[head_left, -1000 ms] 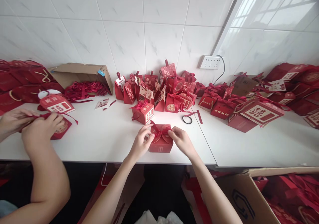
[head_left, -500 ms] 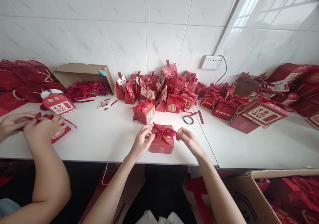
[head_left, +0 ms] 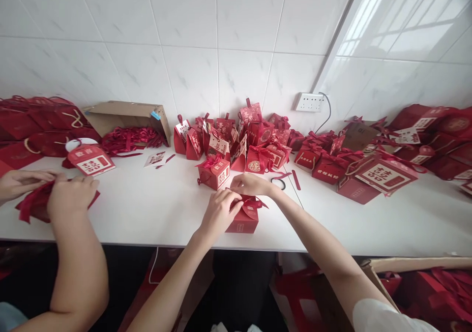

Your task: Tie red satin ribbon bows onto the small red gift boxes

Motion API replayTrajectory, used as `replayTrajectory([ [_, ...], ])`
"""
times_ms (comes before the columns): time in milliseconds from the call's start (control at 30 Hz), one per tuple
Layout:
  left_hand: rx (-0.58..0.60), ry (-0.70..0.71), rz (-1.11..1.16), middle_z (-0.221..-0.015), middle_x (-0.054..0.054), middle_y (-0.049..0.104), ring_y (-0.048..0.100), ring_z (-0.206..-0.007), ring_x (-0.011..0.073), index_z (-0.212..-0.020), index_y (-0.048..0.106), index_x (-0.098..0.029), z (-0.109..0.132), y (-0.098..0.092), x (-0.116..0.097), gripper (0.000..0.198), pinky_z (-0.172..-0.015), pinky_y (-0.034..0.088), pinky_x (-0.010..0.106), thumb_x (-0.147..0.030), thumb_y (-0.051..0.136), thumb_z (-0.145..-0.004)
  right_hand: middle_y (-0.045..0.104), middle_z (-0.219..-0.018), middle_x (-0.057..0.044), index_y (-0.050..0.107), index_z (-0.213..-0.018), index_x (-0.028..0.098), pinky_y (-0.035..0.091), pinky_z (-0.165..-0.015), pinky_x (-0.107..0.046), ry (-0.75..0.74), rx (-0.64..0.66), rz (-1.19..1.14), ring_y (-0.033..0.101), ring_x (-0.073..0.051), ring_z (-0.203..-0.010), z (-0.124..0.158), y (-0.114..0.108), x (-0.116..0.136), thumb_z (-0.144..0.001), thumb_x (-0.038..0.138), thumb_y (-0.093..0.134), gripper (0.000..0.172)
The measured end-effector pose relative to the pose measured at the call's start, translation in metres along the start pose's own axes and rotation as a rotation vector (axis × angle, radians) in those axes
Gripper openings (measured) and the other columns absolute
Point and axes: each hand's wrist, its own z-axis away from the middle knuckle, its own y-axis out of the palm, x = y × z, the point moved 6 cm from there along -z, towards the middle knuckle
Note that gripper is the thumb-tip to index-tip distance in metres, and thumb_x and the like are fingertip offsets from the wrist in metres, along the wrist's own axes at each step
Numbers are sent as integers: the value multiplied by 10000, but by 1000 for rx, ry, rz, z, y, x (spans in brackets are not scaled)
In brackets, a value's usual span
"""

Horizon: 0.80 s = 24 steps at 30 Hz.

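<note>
Cardboard box point(head_left: 125, 116), wall socket point(head_left: 309, 102) — tiled wall point(head_left: 236, 27)

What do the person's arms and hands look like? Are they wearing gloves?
No gloves. The left hand and right hand are bare, with no rings or watch that I can see. The left arm is bare as far as it shows; the right arm ends in a white short sleeve.

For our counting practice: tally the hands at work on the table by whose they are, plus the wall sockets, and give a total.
Wearer's hands: 2, left hand and right hand, both at the ribbon of the red box
Co-worker's hands: 2
Wall sockets: 1
Total: 5
</note>
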Motion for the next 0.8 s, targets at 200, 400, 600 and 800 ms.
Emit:
replayTrajectory([
  [200, -10, 47, -56, -821, 12, 629, 563, -806, 179, -870, 622, -205, 4, 4, -2, 93, -750, 429, 323, -210, 530, -886, 700, -820, -53, 694, -835, 129, 417, -634, -218, -4, -40, 61, 609, -135, -693, 1, 2, 3, -790, 134, 590, 113],
  [400, 1, 26, -18, -823, 10, 630, 568, -804, 176, -866, 618, -206, 4, 7, 0, 82, -750, 441, 321, -211, 539, -884, 688, -756, -47, 684, -751, 141, 390, -624, -230, 2, -130, 85, 578, -124, -626, 2, -3, 5, -800, 137, 581, 114],
  [600, 19, -10, 46, -816, 6, 634, 572, -800, 169, -838, 622, -199, 3, 8, 4, 72, -763, 457, 323, -195, 558, -870, 683, -767, -8, 655, -731, 170, 393, -663, -217, -25, -189, 17, 581, -107, -659, -4, 0, 3, -811, 144, 574, 118],
  [800, 41, -29, 74, -822, 12, 638, 564, -801, 172, -830, 624, -201, 3, 9, 5, 89, -775, 470, 336, -205, 546, -873, 676, -789, -12, 639, -782, 178, 405, -676, -225, 47, -271, -78, 600, -120, -691, -6, 0, -6, -839, 170, 560, 97],
])
